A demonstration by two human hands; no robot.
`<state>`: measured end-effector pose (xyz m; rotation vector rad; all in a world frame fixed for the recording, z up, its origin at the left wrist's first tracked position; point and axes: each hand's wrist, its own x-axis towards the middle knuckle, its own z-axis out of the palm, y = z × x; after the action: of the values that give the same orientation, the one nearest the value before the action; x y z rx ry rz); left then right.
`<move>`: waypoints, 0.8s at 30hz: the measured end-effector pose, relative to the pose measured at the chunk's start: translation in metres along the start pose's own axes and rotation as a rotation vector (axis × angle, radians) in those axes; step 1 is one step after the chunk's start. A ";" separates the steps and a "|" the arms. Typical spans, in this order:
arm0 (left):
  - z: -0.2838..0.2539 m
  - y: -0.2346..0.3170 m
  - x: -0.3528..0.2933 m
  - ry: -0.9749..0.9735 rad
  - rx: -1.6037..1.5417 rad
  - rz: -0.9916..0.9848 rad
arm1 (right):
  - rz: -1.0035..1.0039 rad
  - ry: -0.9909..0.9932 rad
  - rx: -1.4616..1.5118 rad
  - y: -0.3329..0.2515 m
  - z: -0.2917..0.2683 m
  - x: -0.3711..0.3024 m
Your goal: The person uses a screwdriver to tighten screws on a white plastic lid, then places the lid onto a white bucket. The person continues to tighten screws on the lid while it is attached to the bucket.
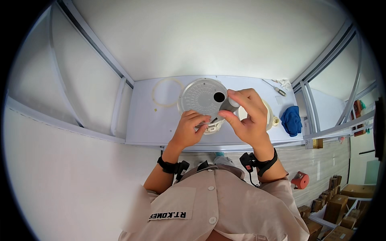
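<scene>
A round grey lid-like part (197, 96) with rings of small marks lies on the white table, a black round spot (219, 97) near its right side. My right hand (251, 118) grips a grey cylindrical tool (230, 106) with a pale end, tilted down toward the part's front edge. By the tool's lower end, my left hand (190, 127) has its fingers pinched together at that edge; what they hold, if anything, is hidden. A white fitting (213, 128) juts out there. Partly behind my right hand sits a cream round vessel (268, 114) with a side knob.
A thin pale ring (154, 93) and a small yellow bit (155, 109) lie on the table's left. At the right are a blue cloth (291, 121), a screwdriver (280, 92) and crumpled white tissue (285, 83). Metal frame posts flank the table (140, 128).
</scene>
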<state>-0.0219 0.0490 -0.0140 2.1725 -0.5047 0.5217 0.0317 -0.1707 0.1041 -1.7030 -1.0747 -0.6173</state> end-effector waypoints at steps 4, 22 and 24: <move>0.001 0.000 0.000 -0.006 0.010 -0.015 | 0.061 0.003 -0.009 -0.008 0.003 -0.003; 0.002 0.001 0.000 0.014 0.001 -0.012 | 0.118 0.084 0.243 -0.010 0.019 0.000; 0.002 -0.001 0.000 0.027 -0.006 0.006 | 0.092 0.050 0.196 -0.005 0.017 -0.003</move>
<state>-0.0211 0.0481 -0.0160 2.1561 -0.4977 0.5519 0.0242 -0.1552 0.0976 -1.5500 -0.9823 -0.4772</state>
